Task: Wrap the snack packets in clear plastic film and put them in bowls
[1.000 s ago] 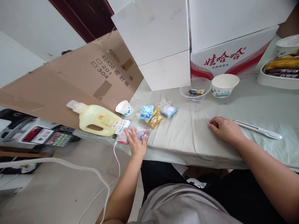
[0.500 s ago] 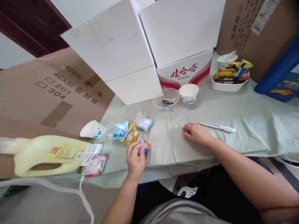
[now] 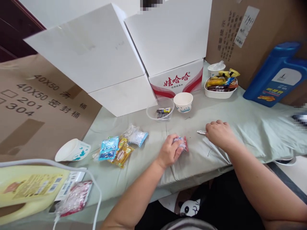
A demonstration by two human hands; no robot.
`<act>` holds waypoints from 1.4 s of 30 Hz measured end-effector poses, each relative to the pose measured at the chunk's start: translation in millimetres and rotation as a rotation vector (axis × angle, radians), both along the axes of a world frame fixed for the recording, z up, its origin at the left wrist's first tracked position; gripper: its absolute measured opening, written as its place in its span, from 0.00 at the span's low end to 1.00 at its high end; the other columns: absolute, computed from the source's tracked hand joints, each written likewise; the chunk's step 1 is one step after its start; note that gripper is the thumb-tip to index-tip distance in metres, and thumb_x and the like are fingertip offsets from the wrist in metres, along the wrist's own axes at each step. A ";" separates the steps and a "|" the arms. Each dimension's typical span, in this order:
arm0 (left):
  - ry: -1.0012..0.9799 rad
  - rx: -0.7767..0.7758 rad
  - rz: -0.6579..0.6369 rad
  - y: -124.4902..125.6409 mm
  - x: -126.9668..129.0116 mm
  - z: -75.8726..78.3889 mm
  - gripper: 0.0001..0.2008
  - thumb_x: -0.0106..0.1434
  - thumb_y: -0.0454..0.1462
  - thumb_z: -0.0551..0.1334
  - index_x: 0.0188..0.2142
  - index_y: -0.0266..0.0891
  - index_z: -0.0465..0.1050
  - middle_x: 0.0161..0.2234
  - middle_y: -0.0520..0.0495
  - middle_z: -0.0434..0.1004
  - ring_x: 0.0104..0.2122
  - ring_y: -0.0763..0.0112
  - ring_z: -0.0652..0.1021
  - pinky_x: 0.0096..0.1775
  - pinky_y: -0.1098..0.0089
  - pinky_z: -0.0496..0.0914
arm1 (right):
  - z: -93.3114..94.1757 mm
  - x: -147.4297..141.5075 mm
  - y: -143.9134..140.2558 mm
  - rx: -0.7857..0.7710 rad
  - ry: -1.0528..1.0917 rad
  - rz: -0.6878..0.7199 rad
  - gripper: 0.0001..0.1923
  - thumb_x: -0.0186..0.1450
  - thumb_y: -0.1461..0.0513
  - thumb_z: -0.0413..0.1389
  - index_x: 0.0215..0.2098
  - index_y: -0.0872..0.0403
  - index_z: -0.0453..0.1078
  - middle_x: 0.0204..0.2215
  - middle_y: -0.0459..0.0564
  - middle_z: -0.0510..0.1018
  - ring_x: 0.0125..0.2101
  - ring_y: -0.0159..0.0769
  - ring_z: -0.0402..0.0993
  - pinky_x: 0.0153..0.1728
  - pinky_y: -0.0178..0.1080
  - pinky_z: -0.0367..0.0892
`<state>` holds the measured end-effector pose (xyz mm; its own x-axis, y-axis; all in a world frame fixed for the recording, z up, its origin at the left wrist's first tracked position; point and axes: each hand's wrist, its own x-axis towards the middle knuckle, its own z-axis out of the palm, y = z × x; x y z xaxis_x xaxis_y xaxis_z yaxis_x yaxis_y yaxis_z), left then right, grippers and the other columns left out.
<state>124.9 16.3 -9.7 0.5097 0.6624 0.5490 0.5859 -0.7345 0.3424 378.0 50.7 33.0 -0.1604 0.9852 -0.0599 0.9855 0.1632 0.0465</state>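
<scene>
Near the middle of the cloth, my left hand (image 3: 169, 150) is closed on a small clear packet (image 3: 182, 143) with red and blue print. The fingers cover part of the packet. To its right, my right hand (image 3: 219, 134) is wrapped over a white utility knife (image 3: 201, 132); only one end of it sticks out on the left, and the rest is hidden under the hand. Left of my hands lies a small pile: a blue packet (image 3: 108, 148), a gold packet (image 3: 123, 154) and a clear packet with a light blue edge (image 3: 139, 137).
Behind are a clear plastic bowl (image 3: 150, 110) with small batteries, a paper cup (image 3: 183, 103) and a white tub (image 3: 219, 92) of snacks. A tipped paper cup (image 3: 72, 150), a yellow jug (image 3: 31, 188) and a cable stand left. A blue jug (image 3: 273, 76) and boxes (image 3: 177, 81) line the back.
My left hand has moved right, away from the pile, carrying the clear packet. My right hand has shifted right onto the utility knife and closed over it. The view has turned slightly.
</scene>
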 end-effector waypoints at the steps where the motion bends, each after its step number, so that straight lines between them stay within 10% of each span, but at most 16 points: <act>1: -0.042 -0.004 0.010 -1.2 -1.1 -0.1 0.13 0.69 0.38 0.52 0.50 0.37 0.69 0.46 0.38 0.70 0.46 0.62 0.74 0.47 0.60 0.72 | -2.5 -2.6 1.3 -0.004 -0.003 0.016 0.10 0.66 0.63 0.51 0.40 0.58 0.73 0.39 0.62 0.78 0.42 0.51 0.70 0.39 0.46 0.59; 11: -0.173 -0.088 0.303 0.4 -2.5 -1.9 0.28 0.57 0.33 0.66 0.56 0.42 0.60 0.43 0.44 0.70 0.43 0.63 0.74 0.45 0.61 0.71 | -9.9 -25.2 4.4 -0.004 0.078 0.145 0.10 0.67 0.66 0.49 0.42 0.59 0.72 0.39 0.60 0.76 0.41 0.48 0.71 0.39 0.43 0.60; 21: -0.203 -0.161 0.286 -0.4 -8.4 -5.1 0.43 0.55 0.43 0.71 0.64 0.45 0.50 0.51 0.40 0.67 0.47 0.61 0.73 0.45 0.60 0.72 | 3.9 -66.1 -29.5 0.072 0.286 0.541 0.16 0.70 0.63 0.48 0.51 0.48 0.73 0.38 0.52 0.73 0.34 0.35 0.71 0.31 0.35 0.58; 28: -0.187 -0.424 0.228 -0.9 -16.2 11.5 0.51 0.45 0.42 0.77 0.64 0.44 0.53 0.47 0.43 0.75 0.50 0.57 0.73 0.50 0.56 0.70 | 0.7 4.8 5.8 -0.071 0.069 0.040 0.13 0.67 0.63 0.51 0.44 0.52 0.77 0.39 0.56 0.77 0.41 0.47 0.72 0.40 0.43 0.63; 34: -0.487 -0.457 0.337 -0.8 -28.4 24.9 0.14 0.59 0.38 0.66 0.45 0.40 0.75 0.35 0.48 0.78 0.35 0.70 0.77 0.43 0.67 0.71 | -9.8 -40.2 -19.3 0.142 0.568 0.415 0.29 0.66 0.53 0.56 0.62 0.57 0.62 0.55 0.61 0.71 0.55 0.48 0.65 0.54 0.48 0.62; 37: -0.762 -0.429 0.424 3.6 -42.5 31.0 0.11 0.57 0.39 0.66 0.39 0.38 0.75 0.32 0.49 0.76 0.31 0.74 0.75 0.35 0.72 0.70 | -14.8 -58.8 -24.8 0.104 0.666 0.621 0.25 0.66 0.56 0.57 0.59 0.54 0.64 0.49 0.58 0.76 0.48 0.47 0.71 0.49 0.49 0.66; 42: -1.175 -0.107 0.624 17.5 -75.6 38.0 0.10 0.53 0.35 0.64 0.36 0.39 0.70 0.29 0.54 0.69 0.28 0.77 0.73 0.35 0.74 0.69 | -12.6 -38.1 -8.5 0.336 0.846 0.448 0.08 0.68 0.63 0.50 0.39 0.52 0.71 0.35 0.53 0.78 0.39 0.43 0.74 0.38 0.43 0.69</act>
